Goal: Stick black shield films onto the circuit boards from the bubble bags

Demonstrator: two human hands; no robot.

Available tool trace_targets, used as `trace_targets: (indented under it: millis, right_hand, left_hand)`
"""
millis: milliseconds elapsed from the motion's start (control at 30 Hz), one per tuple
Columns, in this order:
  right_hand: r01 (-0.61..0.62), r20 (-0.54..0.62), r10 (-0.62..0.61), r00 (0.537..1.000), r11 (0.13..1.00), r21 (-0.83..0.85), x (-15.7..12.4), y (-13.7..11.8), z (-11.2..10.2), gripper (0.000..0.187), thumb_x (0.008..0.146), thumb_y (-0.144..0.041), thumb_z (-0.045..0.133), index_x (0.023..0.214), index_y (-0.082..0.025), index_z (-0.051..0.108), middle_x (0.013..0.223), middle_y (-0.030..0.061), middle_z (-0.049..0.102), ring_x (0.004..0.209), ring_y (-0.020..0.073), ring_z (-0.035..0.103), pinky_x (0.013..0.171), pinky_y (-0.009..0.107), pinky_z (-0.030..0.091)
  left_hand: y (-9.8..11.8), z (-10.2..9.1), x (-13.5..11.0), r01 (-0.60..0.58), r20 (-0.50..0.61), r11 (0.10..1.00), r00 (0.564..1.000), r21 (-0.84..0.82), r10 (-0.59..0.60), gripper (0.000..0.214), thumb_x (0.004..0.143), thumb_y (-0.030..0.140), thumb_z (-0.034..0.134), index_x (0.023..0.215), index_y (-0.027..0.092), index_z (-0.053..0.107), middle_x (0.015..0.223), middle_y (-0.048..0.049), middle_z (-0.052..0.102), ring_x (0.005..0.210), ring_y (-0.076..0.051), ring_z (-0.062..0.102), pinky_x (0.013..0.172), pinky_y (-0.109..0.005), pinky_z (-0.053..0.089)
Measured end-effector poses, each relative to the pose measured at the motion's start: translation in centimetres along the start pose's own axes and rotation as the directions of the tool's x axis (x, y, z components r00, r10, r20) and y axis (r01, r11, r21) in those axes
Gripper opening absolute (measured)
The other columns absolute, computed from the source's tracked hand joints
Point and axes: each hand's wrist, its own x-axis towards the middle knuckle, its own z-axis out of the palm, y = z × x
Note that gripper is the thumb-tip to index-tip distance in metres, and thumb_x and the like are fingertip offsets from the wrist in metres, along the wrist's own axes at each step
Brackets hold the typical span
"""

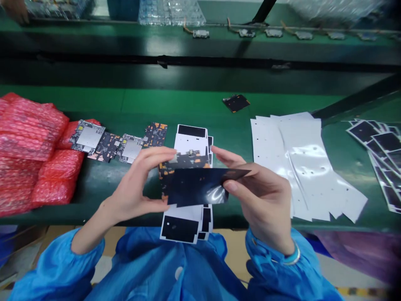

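Between thumb and fingers, my left hand (138, 184) grips a circuit board (164, 170) by its left side. My right hand (260, 192) pinches the right end of a thin, glossy black sheet (197, 188). That sheet lies across the front of the board and hides most of it; whether the two touch, I cannot tell. Beneath both hands is a stack of white backing sheets with black pieces (180, 228), sticking out over the table's near edge. Left of my left hand, several circuit boards (130, 147) lie in an overlapping row.
Red bubble-wrap packs (31, 138) are piled at the left. Plain white sheets (275, 154) lie fanned at right, with more black-and-white sheets (388, 146) beyond. A single board (236, 103) rests farther back. Small parts (200, 34) line the raised rail behind; another person's hand (15, 10) shows top left.
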Motion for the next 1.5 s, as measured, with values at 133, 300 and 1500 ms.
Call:
trace_targets:
  millis: [133, 300, 1500]
  right_hand:
    - [0.058, 0.102, -0.057, 0.993, 0.998, -0.005, 0.4, -1.2, 0.9, 0.008, 0.088, -0.022, 0.077, 0.084, -0.027, 0.072, 0.093, 0.0018, 0.079, 0.122, 0.0302, 0.069, 0.096, 0.049, 0.060]
    - [0.074, 0.112, -0.065, 0.992, 0.994, -0.076, -0.1, -1.6, 0.3, 0.014, 0.082, -0.012, 0.079, 0.085, -0.026, 0.075, 0.078, -0.0016, 0.075, 0.072, 0.0156, 0.069, 0.067, 0.031, 0.058]
    - [0.045, 0.111, -0.033, 0.993, 0.993, -0.108, -0.9, -1.6, -1.0, 0.016, 0.083, -0.010, 0.077, 0.083, -0.024, 0.070, 0.073, -0.0031, 0.068, 0.064, 0.0110, 0.062, 0.054, 0.022, 0.053]
  left_hand:
    - [1.3, 0.2, 0.4, 0.005, -0.020, 0.995, 1.000, -0.097, -0.007, 0.075, 0.077, 0.037, 0.086, 0.141, 0.032, 0.047, 0.137, -0.0096, 0.063, 0.129, -0.027, 0.060, 0.106, -0.045, 0.055]
    - [1.7, -0.2, 0.6, -0.039, -0.013, 0.983, 0.999, -0.181, 0.037, 0.085, 0.070, 0.026, 0.091, 0.143, 0.027, 0.048, 0.135, -0.0106, 0.065, 0.127, -0.025, 0.063, 0.103, -0.038, 0.057]
    - [1.4, -0.1, 1.0, -0.185, 0.020, 0.978, 0.982, -0.092, 0.188, 0.063, 0.082, 0.030, 0.083, 0.139, 0.029, 0.058, 0.138, -0.0098, 0.061, 0.128, -0.025, 0.062, 0.103, -0.035, 0.060]
